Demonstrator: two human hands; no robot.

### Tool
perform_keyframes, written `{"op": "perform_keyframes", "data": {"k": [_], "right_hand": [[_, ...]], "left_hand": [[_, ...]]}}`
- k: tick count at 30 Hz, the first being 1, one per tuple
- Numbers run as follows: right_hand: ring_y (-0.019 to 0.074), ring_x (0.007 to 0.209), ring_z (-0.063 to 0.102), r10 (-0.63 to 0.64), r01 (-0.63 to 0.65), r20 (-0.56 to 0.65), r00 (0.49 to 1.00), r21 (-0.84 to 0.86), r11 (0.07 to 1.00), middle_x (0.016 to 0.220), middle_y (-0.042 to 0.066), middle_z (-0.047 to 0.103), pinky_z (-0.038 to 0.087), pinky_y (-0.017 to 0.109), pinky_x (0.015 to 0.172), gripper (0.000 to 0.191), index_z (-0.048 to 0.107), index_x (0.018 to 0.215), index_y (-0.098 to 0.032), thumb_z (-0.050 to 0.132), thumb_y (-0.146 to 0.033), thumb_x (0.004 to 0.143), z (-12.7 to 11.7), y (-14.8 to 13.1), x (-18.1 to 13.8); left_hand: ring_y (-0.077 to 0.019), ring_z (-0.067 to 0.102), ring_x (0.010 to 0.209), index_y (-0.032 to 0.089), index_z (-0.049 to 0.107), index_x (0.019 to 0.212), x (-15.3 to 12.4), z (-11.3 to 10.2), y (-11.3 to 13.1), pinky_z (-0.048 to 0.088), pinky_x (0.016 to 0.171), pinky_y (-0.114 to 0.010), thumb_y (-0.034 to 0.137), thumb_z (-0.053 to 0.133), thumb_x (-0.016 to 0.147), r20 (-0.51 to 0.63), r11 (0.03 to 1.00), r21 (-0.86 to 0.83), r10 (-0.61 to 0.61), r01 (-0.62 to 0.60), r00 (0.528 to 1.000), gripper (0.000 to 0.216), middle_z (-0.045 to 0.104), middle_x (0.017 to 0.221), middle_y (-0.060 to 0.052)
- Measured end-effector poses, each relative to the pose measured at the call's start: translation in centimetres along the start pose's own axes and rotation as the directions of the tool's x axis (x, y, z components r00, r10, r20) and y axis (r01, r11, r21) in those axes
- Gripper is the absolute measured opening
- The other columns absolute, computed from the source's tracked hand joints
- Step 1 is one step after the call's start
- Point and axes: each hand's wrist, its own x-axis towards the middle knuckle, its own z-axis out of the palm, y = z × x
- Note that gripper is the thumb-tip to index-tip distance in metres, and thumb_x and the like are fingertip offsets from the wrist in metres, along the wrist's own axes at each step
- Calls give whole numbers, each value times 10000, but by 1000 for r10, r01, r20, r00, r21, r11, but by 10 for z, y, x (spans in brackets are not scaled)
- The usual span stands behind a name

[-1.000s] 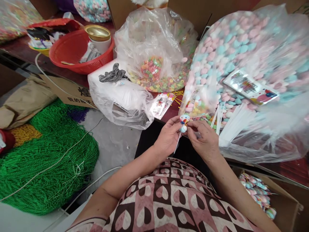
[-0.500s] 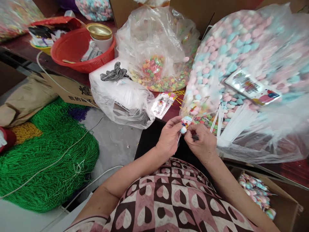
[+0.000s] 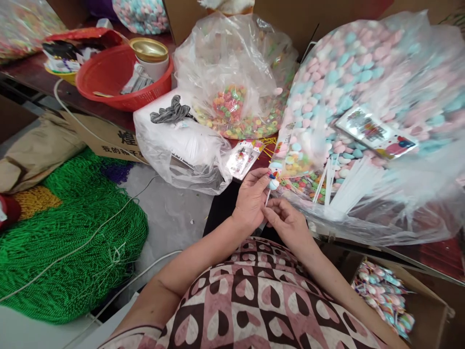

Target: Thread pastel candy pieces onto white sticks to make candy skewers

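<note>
My left hand point(image 3: 250, 199) is closed around a wrapped marshmallow lollipop point(image 3: 273, 184), its pale blue and white top with red and dark blue marks showing past the fingertips. From it a thin white stick point(image 3: 268, 198) slants down towards my right hand point(image 3: 288, 220). The thumb and fingertips of that hand are pinched at the stick's lower end, just below the left hand. Just beyond lie loose ring-shaped candies point(image 3: 298, 189) in clear plastic. To the right, several white sticks point(image 3: 347, 189) rest on the bag of pink, blue and white marshmallows point(image 3: 336, 77).
A clear bag of ring candies point(image 3: 232, 104) stands at the back, beside a white plastic bundle point(image 3: 181, 145) and a red basket point(image 3: 105, 77). Printed sachets point(image 3: 241, 157) lie near the table edge. Below right, a cardboard box point(image 3: 428, 303) holds finished-looking lollipops; green cord point(image 3: 72, 242) heaps at left.
My right hand has moved down and left from the lollipop's top to its stick. The lollipop, in my left hand, has shifted slightly up and left.
</note>
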Motion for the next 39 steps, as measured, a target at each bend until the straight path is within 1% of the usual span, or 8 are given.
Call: {"op": "perform_keyframes", "data": {"k": [4, 12, 17, 23, 28, 32, 35, 39], "right_hand": [[125, 491, 546, 139, -139, 15, 990, 207, 969, 544, -36, 594, 445, 250, 496, 242, 566, 825, -201, 648, -428, 816, 8, 4, 2], [80, 442, 436, 88, -46, -146, 985, 270, 962, 576, -59, 553, 341, 214, 451, 168, 535, 803, -202, 616, -345, 838, 9, 9, -1], [73, 389, 361, 98, -45, -203, 974, 250, 967, 459, -95, 472, 263, 197, 404, 181, 531, 847, -210, 577, -382, 879, 2, 10, 2], [79, 352, 335, 56, -37, -133, 990, 137, 990, 403, -96, 403, 213, 215, 385, 291, 633, 925, -180, 564, -461, 888, -6, 6, 3], [88, 349, 320, -10, 73, -310, 951, 192, 979, 414, -98, 384, 234, 224, 368, 295, 662, 977, -198, 558, -467, 912, -9, 13, 6], [90, 339, 337, -65, 90, -249, 966, 91, 992, 408, -88, 408, 260, 228, 365, 289, 658, 941, -201, 527, -459, 932, -5, 8, 4], [95, 357, 381, -121, 115, -165, 979, -43, 992, 417, -73, 445, 308, 232, 387, 291, 668, 908, -197, 523, -449, 930, -5, 3, 3], [93, 359, 390, -81, 84, -241, 967, 5, 996, 426, -75, 465, 313, 222, 377, 321, 678, 989, -178, 539, -458, 919, -11, 5, 5]], "left_hand": [[-52, 564, 613, 185, 639, 824, -1, -6, -5, 426, 622, -195, 178, 772, 676, 27, 1000, 15, 4, -5, 1000, 200, 647, 744, 40], [-64, 551, 624, 169, 667, 788, 7, -17, 0, 432, 625, -216, 224, 776, 663, 43, 960, 251, 113, -120, 993, 175, 643, 740, 33], [-85, 574, 719, 182, 674, 821, 12, -28, 4, 449, 707, -232, 221, 717, 742, 161, 838, 459, 247, -294, 955, 98, 656, 808, 16], [-111, 592, 782, 194, 675, 827, 7, -28, 12, 461, 712, -243, 189, 632, 848, 490, 392, 668, 406, -632, 771, 48, 629, 845, -8], [-132, 605, 809, 190, 666, 867, 5, -27, 12, 481, 742, -264, 185, 568, 902, 665, 82, 638, 443, -765, 602, 104, 639, 835, -26], [-157, 597, 863, 192, 671, 879, 2, -27, 11, 487, 813, -299, 183, 535, 912, 758, -104, 589, 414, -802, 503, 140, 651, 867, -47], [-151, 595, 866, 197, 665, 852, 1, -27, 10, 486, 813, -290, 205, 548, 906, 709, 52, 617, 397, -785, 584, 129, 640, 874, -45], [-126, 610, 871, 200, 608, 940, -2, -25, 8, 489, 795, -260, 273, 608, 878, 422, 633, 599, 271, -490, 865, 96, 620, 914, -21]]}}
